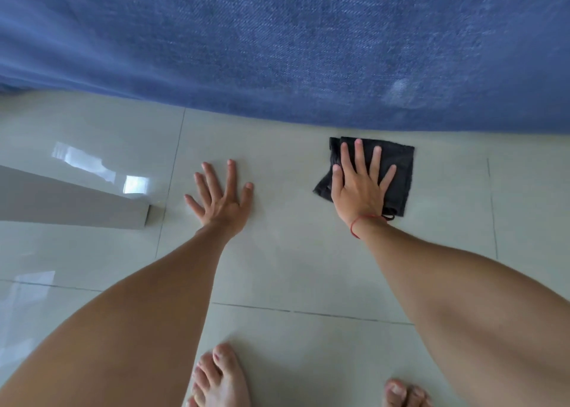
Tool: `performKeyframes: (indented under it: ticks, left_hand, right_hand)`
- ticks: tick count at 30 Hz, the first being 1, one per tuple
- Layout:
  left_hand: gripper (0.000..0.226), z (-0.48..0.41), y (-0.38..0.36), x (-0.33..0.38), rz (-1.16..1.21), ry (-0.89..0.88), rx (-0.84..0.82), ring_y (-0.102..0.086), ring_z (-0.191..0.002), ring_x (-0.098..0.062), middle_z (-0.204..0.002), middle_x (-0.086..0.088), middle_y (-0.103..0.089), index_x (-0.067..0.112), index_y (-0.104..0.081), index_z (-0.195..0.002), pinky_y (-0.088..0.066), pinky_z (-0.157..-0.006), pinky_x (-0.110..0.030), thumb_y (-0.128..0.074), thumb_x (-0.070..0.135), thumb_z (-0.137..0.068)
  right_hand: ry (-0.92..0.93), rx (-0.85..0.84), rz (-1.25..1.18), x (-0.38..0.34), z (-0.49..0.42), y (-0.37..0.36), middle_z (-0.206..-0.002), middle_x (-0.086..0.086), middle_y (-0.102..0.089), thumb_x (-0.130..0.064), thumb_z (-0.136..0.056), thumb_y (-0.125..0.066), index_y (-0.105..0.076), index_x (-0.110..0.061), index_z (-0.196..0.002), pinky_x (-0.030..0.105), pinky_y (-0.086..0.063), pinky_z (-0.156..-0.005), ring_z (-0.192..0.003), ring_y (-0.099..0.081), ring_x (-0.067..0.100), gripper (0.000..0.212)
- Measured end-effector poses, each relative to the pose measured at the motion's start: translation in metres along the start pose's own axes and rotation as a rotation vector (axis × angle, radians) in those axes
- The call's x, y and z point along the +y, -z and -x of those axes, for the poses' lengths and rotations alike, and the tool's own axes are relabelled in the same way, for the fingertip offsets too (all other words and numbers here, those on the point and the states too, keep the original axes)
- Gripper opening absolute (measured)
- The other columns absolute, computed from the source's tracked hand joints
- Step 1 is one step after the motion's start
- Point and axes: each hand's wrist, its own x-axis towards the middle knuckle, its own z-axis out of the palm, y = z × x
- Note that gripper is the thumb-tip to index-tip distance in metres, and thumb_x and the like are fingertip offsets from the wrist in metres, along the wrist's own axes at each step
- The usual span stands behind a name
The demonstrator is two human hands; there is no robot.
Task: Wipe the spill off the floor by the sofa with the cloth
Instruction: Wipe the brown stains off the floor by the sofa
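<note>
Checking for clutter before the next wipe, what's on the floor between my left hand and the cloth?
Nothing: the head view shows bare tile between the left hand and the cloth.

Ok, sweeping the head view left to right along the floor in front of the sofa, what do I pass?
Grey furniture leg → left hand, flat on the bare tile → right hand, spread flat and pressing down on the black cloth, whose free edge sticks out to the right.
</note>
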Motion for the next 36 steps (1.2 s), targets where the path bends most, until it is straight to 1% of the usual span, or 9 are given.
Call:
performKeyframes:
  ticks: [2, 7, 13, 15, 19, 24, 30, 33, 36]
  left_hand:
    - [0.063, 0.000, 0.001, 0.000, 0.002, -0.003, 0.003, 0.027, -0.142, -0.021, -0.155, 0.000, 0.030, 0.049, 0.015, -0.143, 0.016, -0.110, -0.055, -0.015, 0.064, -0.090]
    - [0.057, -0.002, 0.009, 0.001, 0.072, -0.004, -0.096, 0.029, -0.141, -0.019, -0.154, 0.002, 0.032, 0.050, 0.014, -0.143, 0.018, -0.110, -0.054, -0.015, 0.051, -0.094]
    - [0.057, 0.005, 0.023, -0.013, 0.058, -0.088, -0.053, 0.017, -0.145, -0.020, -0.158, 0.001, 0.020, 0.043, 0.011, -0.146, 0.008, -0.115, -0.050, -0.015, 0.050, -0.096]
    - [0.058, 0.006, 0.027, -0.023, 0.048, -0.085, -0.017, 0.017, -0.145, -0.021, -0.158, 0.000, 0.019, 0.044, 0.011, -0.146, 0.009, -0.115, -0.049, -0.016, 0.052, -0.096]
    - [0.059, 0.003, 0.029, -0.044, -0.012, -0.011, -0.039, 0.021, -0.144, -0.020, -0.158, 0.001, 0.022, 0.045, 0.012, -0.145, 0.012, -0.114, -0.049, -0.017, 0.055, -0.095]
    - [0.058, 0.001, 0.015, -0.049, -0.001, -0.015, 0.000, 0.023, -0.143, -0.023, -0.156, 0.002, 0.025, 0.047, 0.012, -0.145, 0.016, -0.112, -0.050, -0.017, 0.054, -0.095]
    - [0.058, -0.002, 0.011, -0.052, -0.005, -0.013, 0.025, 0.023, -0.143, -0.023, -0.157, 0.002, 0.025, 0.048, 0.013, -0.144, 0.017, -0.111, -0.051, -0.016, 0.055, -0.094]
    - [0.058, -0.001, 0.012, -0.050, 0.007, -0.016, 0.018, 0.024, -0.143, -0.023, -0.156, 0.003, 0.026, 0.047, 0.013, -0.144, 0.017, -0.111, -0.051, -0.016, 0.055, -0.094]
    - [0.059, 0.001, 0.017, -0.049, 0.015, -0.009, -0.022, 0.026, -0.142, -0.022, -0.156, 0.003, 0.028, 0.046, 0.015, -0.144, 0.018, -0.112, -0.051, -0.015, 0.054, -0.094]
  right_hand:
    - [0.020, -0.010, -0.008, -0.027, -0.003, -0.004, -0.163, -0.008, -0.009, -0.042, -0.101, -0.021, -0.018, -0.035, -0.151, 0.065, 0.002, -0.116, -0.150, 0.001, 0.032, 0.051]
    - [0.262, -0.080, -0.014, -0.096, 0.037, -0.025, -0.162, -0.010, -0.017, -0.041, -0.101, -0.027, -0.026, -0.034, -0.149, 0.064, 0.002, -0.115, -0.151, -0.006, 0.030, 0.049]
    - [0.426, -0.090, 0.054, -0.062, 0.054, -0.020, -0.159, -0.010, -0.025, -0.041, -0.099, -0.032, -0.030, -0.035, -0.148, 0.050, -0.010, -0.119, -0.150, -0.017, 0.025, 0.049]
    - [0.367, -0.076, 0.058, -0.042, 0.049, -0.016, -0.161, -0.010, -0.021, -0.043, -0.099, -0.030, -0.025, -0.035, -0.150, 0.045, -0.009, -0.121, -0.150, -0.014, 0.022, 0.052]
    - [0.092, 0.001, 0.016, -0.011, 0.038, -0.009, -0.163, -0.006, -0.013, -0.050, -0.097, -0.032, -0.013, -0.024, -0.154, 0.045, -0.005, -0.122, -0.151, -0.008, 0.021, 0.065]
    - [-0.037, 0.058, -0.031, -0.036, 0.016, -0.013, -0.162, -0.008, -0.016, -0.043, -0.100, -0.026, -0.022, -0.026, -0.152, 0.053, -0.001, -0.120, -0.151, -0.005, 0.023, 0.055]
    - [0.121, 0.009, -0.073, -0.097, -0.002, -0.019, -0.161, -0.011, -0.018, -0.040, -0.100, -0.030, -0.027, -0.025, -0.151, 0.053, 0.000, -0.119, -0.151, -0.007, 0.024, 0.053]
    - [0.257, -0.038, -0.076, -0.127, 0.026, -0.029, -0.160, -0.010, -0.022, -0.039, -0.098, -0.034, -0.030, -0.025, -0.150, 0.052, -0.003, -0.119, -0.150, -0.012, 0.024, 0.053]
    - [0.354, -0.069, -0.039, -0.123, 0.055, -0.033, -0.159, -0.011, -0.025, -0.039, -0.098, -0.034, -0.031, -0.028, -0.149, 0.051, -0.005, -0.120, -0.150, -0.015, 0.023, 0.052]
